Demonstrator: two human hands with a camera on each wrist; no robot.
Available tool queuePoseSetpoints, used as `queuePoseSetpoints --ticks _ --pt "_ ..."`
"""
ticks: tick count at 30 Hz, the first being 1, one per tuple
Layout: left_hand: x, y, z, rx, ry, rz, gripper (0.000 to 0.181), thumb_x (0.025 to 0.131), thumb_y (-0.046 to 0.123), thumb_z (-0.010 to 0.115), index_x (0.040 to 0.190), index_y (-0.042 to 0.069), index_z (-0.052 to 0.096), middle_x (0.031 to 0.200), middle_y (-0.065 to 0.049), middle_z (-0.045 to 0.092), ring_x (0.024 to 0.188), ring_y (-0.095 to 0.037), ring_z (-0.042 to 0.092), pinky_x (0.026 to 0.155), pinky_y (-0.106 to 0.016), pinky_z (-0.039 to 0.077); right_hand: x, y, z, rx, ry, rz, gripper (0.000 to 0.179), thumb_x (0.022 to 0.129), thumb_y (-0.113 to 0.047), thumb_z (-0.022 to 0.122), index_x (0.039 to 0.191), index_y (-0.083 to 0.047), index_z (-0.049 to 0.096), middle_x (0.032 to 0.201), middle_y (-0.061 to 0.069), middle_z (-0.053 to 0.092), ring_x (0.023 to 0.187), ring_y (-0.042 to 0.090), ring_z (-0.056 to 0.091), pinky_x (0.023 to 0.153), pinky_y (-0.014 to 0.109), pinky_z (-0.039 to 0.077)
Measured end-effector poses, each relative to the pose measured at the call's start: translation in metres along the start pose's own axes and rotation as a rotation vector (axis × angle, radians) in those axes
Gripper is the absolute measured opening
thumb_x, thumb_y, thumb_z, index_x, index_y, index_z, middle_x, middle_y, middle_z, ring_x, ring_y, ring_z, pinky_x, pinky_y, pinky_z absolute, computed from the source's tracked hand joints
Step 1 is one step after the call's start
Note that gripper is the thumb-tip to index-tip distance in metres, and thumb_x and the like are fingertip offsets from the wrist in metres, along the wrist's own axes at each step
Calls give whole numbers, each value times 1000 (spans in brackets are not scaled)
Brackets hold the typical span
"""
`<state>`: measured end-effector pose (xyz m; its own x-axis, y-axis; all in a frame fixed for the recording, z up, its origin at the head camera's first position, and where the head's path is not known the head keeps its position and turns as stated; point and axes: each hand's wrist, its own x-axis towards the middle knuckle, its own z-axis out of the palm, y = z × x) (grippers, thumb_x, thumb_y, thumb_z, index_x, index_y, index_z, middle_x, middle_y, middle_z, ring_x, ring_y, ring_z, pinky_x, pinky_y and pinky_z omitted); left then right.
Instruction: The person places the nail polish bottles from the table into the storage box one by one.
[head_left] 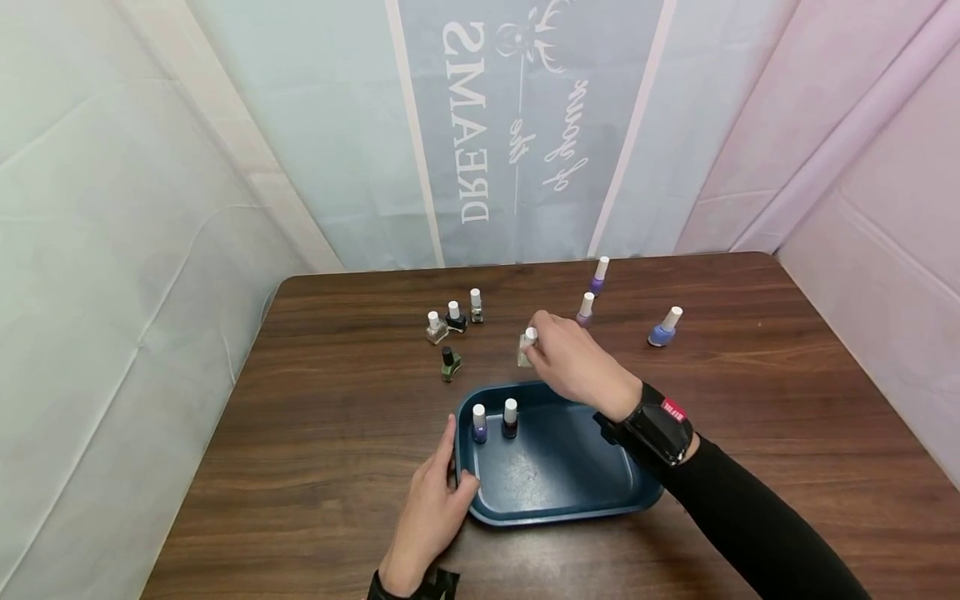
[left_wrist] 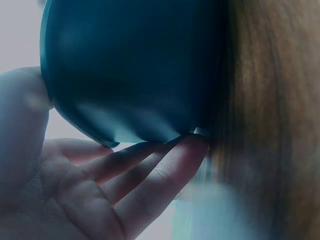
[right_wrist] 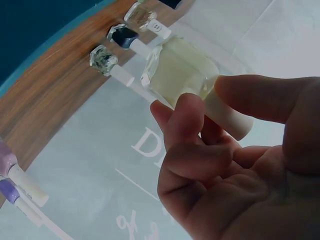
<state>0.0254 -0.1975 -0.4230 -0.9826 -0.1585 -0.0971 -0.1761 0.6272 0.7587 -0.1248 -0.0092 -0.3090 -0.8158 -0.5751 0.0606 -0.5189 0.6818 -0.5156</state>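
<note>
My right hand [head_left: 576, 360] pinches the white cap of a bottle of pale, nearly clear nail polish [right_wrist: 182, 70] between thumb and fingers, over the far edge of the blue tray [head_left: 555, 518]. At the tray's left end my left hand [head_left: 435, 508] grips the rim, its thumb over the top and its fingers against the outer wall. Inside the tray, near the left side, stand a purple nail polish bottle [head_left: 479, 429] and a dark nail polish bottle [head_left: 510, 427], both white-capped and upright.
Beyond the tray's left corner stand several bottles, among them a green bottle with a black cap [head_left: 451, 367] and a dark bottle [head_left: 455, 319]. Farther right are a mauve bottle [head_left: 584, 315], a violet bottle [head_left: 597, 283] and a blue bottle [head_left: 662, 333]. Fabric curtains [head_left: 360, 125] hang behind the wooden table [head_left: 300, 467].
</note>
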Motion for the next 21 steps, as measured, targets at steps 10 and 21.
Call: queuePoseSetpoints --ticks 10,21 --pt "0 0 1 5 -1 -9 78 80 12 56 153 16 29 143 -8 51 84 -10 53 72 -23 42 -21 0 5 -4 -17 20 9 96 -12 55 98 -3 53 73 3 46 61 13 43 55 25 36" --pt "0 -3 1 -18 -17 -20 78 81 13 56 154 19 27 131 -5 56 54 -4 36 56 -20 37 -36 4 15 5 -37 31 7 94 -10 58 94 -5 53 75 2 46 64 12 44 56 23 37"
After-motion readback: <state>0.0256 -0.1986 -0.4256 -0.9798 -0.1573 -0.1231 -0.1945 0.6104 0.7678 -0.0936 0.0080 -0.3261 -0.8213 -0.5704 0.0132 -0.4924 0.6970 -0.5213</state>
